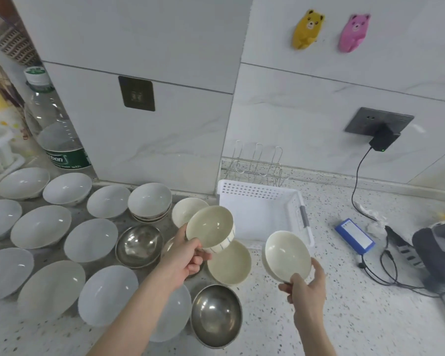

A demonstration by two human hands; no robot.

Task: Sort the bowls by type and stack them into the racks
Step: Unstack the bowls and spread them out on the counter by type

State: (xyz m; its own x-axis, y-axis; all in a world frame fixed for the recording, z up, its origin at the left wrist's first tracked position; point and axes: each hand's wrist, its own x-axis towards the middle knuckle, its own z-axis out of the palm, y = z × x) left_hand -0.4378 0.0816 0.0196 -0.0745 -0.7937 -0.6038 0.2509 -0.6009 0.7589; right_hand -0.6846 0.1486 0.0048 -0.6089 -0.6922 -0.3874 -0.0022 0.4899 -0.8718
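Both hands are up over the counter point(319, 317), each carrying a small cream bowl: the left hand point(183, 255) pinches the blue-striped bowl point(211, 227) by its lower side, and the right hand point(306, 283) curls round the rim of the plain cream bowl point(287, 255), which seems to sit on a second one beneath it, though that is hard to tell. Both bowls hang tilted, near the white basket point(303, 222) and in front of it. Two more cream bowls stay on the counter, one point(229, 263) between the hands and one point(183, 209) behind the left hand. To the left lie many wide white bowls point(40, 226), a short stack of white bowls point(149, 201) and two steel bowls point(139, 242), all unsorted. The white basket holds nothing that shows, and the wire rack point(257, 165) behind it stands bare, so the sorting looks barely begun, with nearly every bowl left to place. A water bottle point(54, 124) stands at the far left, and a charger with its cable point(357, 181) lies to the right.
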